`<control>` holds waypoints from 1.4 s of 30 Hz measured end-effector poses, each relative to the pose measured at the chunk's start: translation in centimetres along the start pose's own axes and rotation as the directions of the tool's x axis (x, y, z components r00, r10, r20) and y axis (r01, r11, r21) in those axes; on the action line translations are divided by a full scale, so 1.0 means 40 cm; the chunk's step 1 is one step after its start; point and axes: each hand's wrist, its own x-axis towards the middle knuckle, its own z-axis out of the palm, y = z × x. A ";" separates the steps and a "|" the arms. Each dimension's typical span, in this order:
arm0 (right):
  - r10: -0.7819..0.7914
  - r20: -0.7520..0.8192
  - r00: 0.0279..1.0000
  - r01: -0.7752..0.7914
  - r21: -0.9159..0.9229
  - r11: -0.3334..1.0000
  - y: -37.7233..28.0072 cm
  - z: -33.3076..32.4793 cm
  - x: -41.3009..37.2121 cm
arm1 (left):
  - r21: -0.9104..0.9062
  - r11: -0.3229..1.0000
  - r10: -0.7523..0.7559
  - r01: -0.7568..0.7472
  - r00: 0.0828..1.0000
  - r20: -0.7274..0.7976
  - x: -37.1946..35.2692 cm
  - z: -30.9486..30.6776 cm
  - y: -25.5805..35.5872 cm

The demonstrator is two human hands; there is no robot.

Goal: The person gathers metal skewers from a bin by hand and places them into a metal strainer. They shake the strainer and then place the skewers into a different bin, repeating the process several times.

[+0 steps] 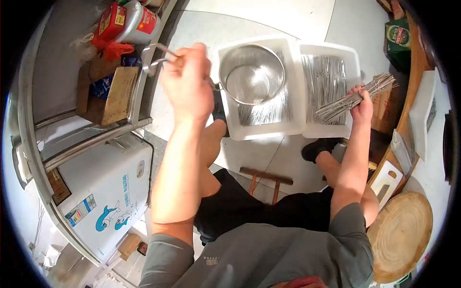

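My left hand [187, 86] is closed round the handle of a round wire-mesh strainer [252, 74]; the handle's hooked end sticks out past my fist. The strainer's bowl is over the left white bin [266, 132], where thin metal skewers [266, 113] lie. In my right hand [362, 106] is a bundle of thin metal skewers [343, 105], gripped near its middle and slanting over the right edge of the second white bin [354, 57]. More skewers [324, 77] lie lengthwise in that bin.
A metal shelf rail [96, 144] runs at the left, with a cardboard box [115, 96] and a white tub [139, 24]. Below is a white appliance [110, 201]. At right are a round wooden board [401, 235] and a green box [397, 43]. A wooden stool [266, 176] stands between my legs.
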 end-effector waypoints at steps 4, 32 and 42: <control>-0.106 -0.028 0.994 0.106 0.028 0.994 -0.022 0.221 -0.076 | 0.070 0.989 -0.131 0.129 0.991 0.021 -0.043 0.028 -0.021; -0.489 0.220 0.844 0.479 -0.717 0.506 0.413 0.522 -0.283 | 0.299 0.943 -0.202 0.148 0.967 0.158 -0.110 0.071 0.002; -0.406 0.196 0.893 0.410 -0.729 0.549 0.380 0.440 -0.288 | 0.183 0.983 -0.018 -0.020 0.978 0.206 -0.120 0.060 -0.001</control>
